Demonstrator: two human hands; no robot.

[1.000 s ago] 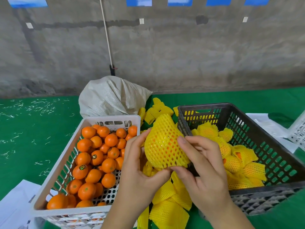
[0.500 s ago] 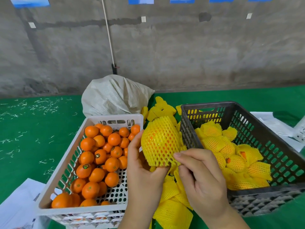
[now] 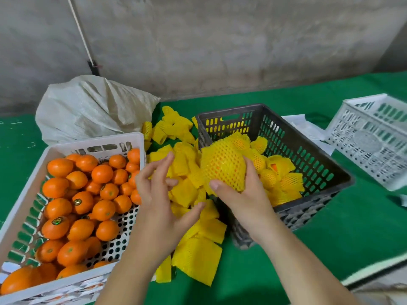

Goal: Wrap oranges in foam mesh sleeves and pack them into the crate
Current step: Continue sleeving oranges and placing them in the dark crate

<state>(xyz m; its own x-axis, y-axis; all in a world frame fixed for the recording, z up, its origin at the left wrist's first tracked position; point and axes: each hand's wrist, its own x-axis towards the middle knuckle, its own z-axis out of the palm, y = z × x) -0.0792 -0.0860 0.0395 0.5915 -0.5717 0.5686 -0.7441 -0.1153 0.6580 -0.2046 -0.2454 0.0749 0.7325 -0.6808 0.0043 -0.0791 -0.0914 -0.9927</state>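
Orange [image 3: 223, 167], wrapped in a yellow foam mesh sleeve, held by the right hand [image 3: 240, 194] with thumb and fingers curled round it, at the near-left rim of the dark crate [image 3: 308, 155] and partly over its inside; not yet set down. Left hand [image 3: 163, 194] apart from the fruit, fingers spread and loosely bent, holding nothing, hovering over the loose sleeves [image 3: 193, 245] heaped on the green table [image 3: 286, 249] between the two crates. In the head view, a partial layer of wrapped oranges [image 3: 279, 179] already lying in the dark crate, with plenty of wall showing above them. White crate [image 3: 28, 186] on the left holding many bare oranges [image 3: 88, 194], so probably well short of halfway. Likely left: lowering this one in, then sleeving the rest. Farther off, a pale sack [image 3: 92, 106] behind and a second white crate [image 3: 370, 137] on the right.
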